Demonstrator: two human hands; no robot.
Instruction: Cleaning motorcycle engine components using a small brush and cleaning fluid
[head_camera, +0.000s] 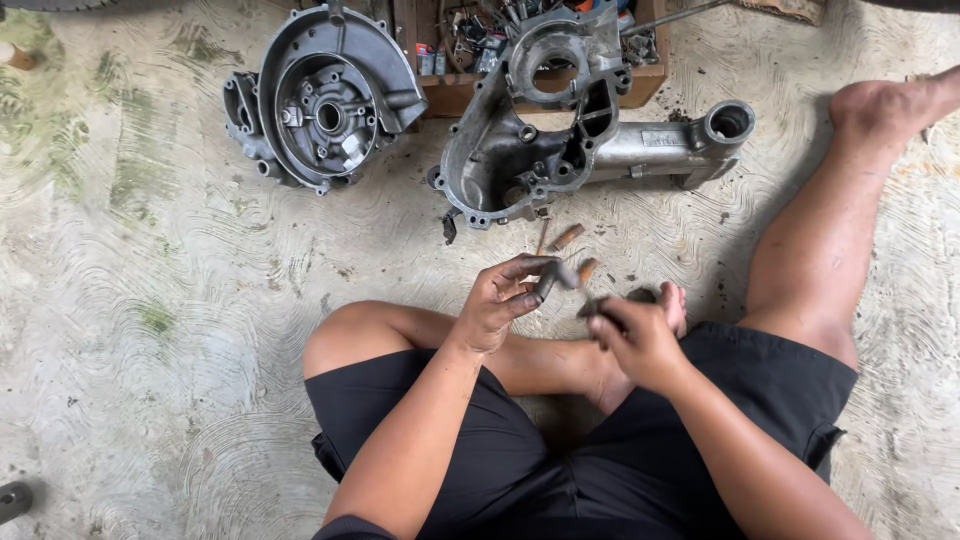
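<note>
I sit on a concrete floor in black shorts with my legs folded. My left hand (497, 303) pinches a small grey metal part (553, 278) between thumb and fingers, above my shin. My right hand (634, 336) is closed on a small dark metal piece (594, 306), just right of the left hand. Both hands are greasy. On the floor beyond them lie short rusty bolts (566, 238) and a thin pin. Behind these rests a large grey engine crankcase half (590, 130).
A second round engine cover (325, 100) lies at the back left. A wooden tray of tools (470, 50) stands behind the casings. My right leg (830, 230) stretches out to the right. A dark object (14, 500) sits at the bottom left edge.
</note>
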